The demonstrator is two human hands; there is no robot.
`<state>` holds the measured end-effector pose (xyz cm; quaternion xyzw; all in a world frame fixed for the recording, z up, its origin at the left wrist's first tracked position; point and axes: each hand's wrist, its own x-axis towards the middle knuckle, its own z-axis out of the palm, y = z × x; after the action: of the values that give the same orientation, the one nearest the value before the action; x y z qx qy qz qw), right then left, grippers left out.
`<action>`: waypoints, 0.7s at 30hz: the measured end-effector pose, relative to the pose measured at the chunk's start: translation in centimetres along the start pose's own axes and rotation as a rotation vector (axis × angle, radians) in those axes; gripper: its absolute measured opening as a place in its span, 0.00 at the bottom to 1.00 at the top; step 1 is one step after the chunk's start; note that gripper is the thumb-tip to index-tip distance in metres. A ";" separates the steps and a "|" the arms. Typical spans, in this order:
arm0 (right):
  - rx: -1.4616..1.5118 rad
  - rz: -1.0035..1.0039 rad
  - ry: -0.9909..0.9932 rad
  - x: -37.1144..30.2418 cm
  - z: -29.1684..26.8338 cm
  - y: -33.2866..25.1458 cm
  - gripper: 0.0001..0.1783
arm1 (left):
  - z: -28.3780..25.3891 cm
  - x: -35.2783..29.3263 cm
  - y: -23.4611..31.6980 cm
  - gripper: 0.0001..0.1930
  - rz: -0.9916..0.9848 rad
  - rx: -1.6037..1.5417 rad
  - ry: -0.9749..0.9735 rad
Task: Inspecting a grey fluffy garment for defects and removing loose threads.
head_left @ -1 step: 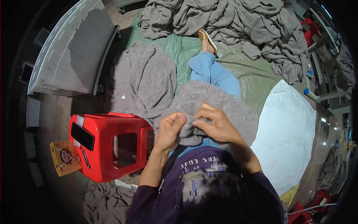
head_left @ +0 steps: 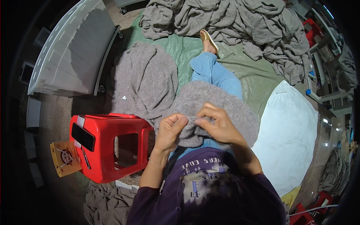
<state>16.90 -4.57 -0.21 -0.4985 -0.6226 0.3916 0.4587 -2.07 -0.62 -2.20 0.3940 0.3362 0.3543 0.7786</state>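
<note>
A grey-brown knitted piece (head_left: 221, 98) is draped across my lap, over blue jeans. Near its gathered edge, my left hand (head_left: 171, 129) is closed, thumb against the curled fingers, pinching the knit. Just to the right, my right hand (head_left: 215, 123) is also closed on the fabric, its thumb and bent forefinger pressed together. The two thumbs point at each other with a short stretch of knit between them. Whether a needle or thread is in the right fingers is too small to tell.
On my left, a red plastic stool (head_left: 108, 146) carries a phone (head_left: 83, 137), a pen (head_left: 86, 159) and a yellow paper bag (head_left: 66, 159) at its side. More knits (head_left: 146, 78) lie left and ahead. A white sack (head_left: 287, 138) is right; a wheeled white bin (head_left: 71, 48) stands far left.
My right hand has shifted very slightly and its fingertips are a little blurred. The left hand stays nearly in place on the knit.
</note>
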 end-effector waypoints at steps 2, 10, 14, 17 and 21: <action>0.016 0.064 0.058 -0.2 0.1 0.7 0.06 | -0.1 -0.1 -0.2 0.06 -0.029 -0.049 -0.002; 0.066 0.163 0.164 -0.7 1.6 0.8 0.06 | 1.2 0.6 -1.2 0.07 0.042 0.124 0.159; -0.108 -0.038 0.160 -0.6 1.7 0.3 0.02 | 1.5 0.9 -1.9 0.07 0.303 0.251 0.186; -0.254 -0.147 0.151 -1.0 2.0 0.0 0.03 | 1.6 0.6 -2.0 0.07 0.286 0.286 0.272; -0.357 -0.251 0.075 -1.1 1.9 -0.2 0.04 | 1.5 0.4 -1.8 0.09 0.232 0.240 0.271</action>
<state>15.13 -5.79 -0.74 -0.5044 -0.7219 0.1962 0.4311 -0.14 -1.66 -3.08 0.4687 0.4299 0.4487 0.6279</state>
